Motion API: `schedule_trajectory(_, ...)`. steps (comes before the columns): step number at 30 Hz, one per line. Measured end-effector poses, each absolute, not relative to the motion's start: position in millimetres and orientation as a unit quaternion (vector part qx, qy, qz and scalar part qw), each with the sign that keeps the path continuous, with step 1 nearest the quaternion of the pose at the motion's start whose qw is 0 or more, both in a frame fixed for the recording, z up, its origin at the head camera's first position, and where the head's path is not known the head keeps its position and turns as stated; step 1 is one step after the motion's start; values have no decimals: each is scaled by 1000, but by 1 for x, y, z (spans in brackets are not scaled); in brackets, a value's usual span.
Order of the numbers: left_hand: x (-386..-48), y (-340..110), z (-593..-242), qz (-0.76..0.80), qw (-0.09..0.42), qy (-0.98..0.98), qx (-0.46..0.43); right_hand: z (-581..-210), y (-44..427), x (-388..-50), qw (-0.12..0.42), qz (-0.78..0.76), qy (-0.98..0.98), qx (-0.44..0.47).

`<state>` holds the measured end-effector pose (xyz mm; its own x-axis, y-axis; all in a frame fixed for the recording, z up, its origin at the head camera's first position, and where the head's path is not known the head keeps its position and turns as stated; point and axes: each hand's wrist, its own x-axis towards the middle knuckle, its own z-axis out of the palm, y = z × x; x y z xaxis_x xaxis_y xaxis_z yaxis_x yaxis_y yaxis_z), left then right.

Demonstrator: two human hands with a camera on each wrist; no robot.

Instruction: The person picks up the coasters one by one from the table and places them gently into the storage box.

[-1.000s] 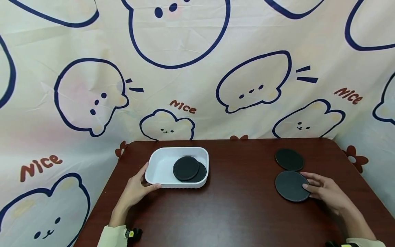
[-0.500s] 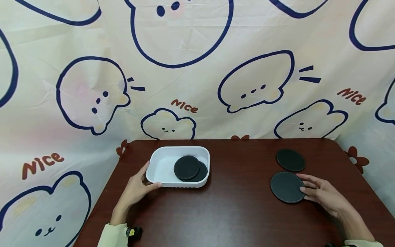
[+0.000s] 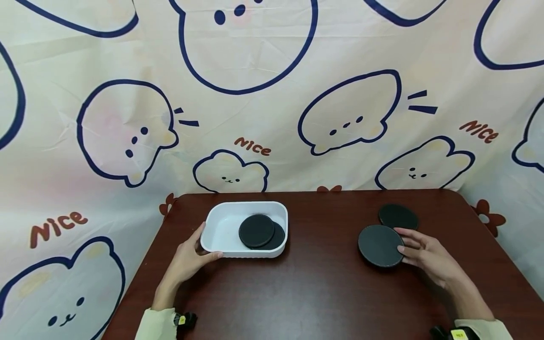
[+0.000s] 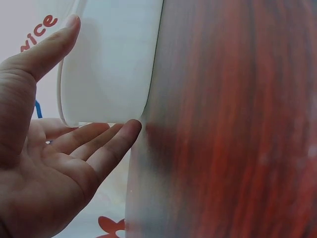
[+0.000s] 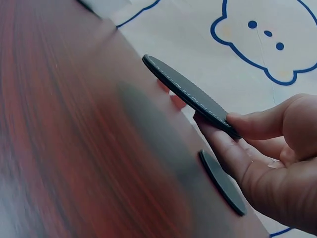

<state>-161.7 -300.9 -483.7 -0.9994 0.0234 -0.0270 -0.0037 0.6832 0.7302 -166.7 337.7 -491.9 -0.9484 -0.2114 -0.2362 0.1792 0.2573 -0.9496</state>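
My left hand [image 3: 187, 259] touches the near left corner of a white rectangular tray [image 3: 221, 219]. In the left wrist view its thumb [image 4: 54, 47] lies along one wall, and its fairly straight fingers touch the end. Two overlapping black round coasters lie in the tray's right part: the upper coaster [image 3: 256, 231] partly covers the lower coaster [image 3: 279, 237]. On the right, my right hand [image 3: 429, 257] pinches another dark coaster [image 5: 188, 91] by its edge, thumb on top and fingers beneath. That coaster is tilted and raised off the table. A further coaster [image 3: 398, 216] lies flat behind it.
A dark reddish-brown table [image 3: 318, 288] carries everything, with its rounded far corners in sight. Pale cloth [image 3: 272, 118] printed with blue-outlined animals hangs behind and beside it. Bare tabletop stretches between the tray and the held coaster.
My right hand has moved left with its coaster, which is now higher and overlaps the flat coaster in the head view. My left hand and the tray have stayed in place.
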Motion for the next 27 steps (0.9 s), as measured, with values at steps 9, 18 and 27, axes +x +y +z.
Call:
schedule_trajectory(9, -163, -299, -483, 402, 16, 915, 7, -487, 309, -177, 145, -625, 766, -26)
schedule_trajectory(18, -163, -299, -485, 401, 15, 916, 7, -482, 282, -182, 143, -645, 750, -22)
schedule_trajectory(27, -162, -300, -483, 401, 16, 916, 3, -477, 263, -186, 140, -654, 743, -25)
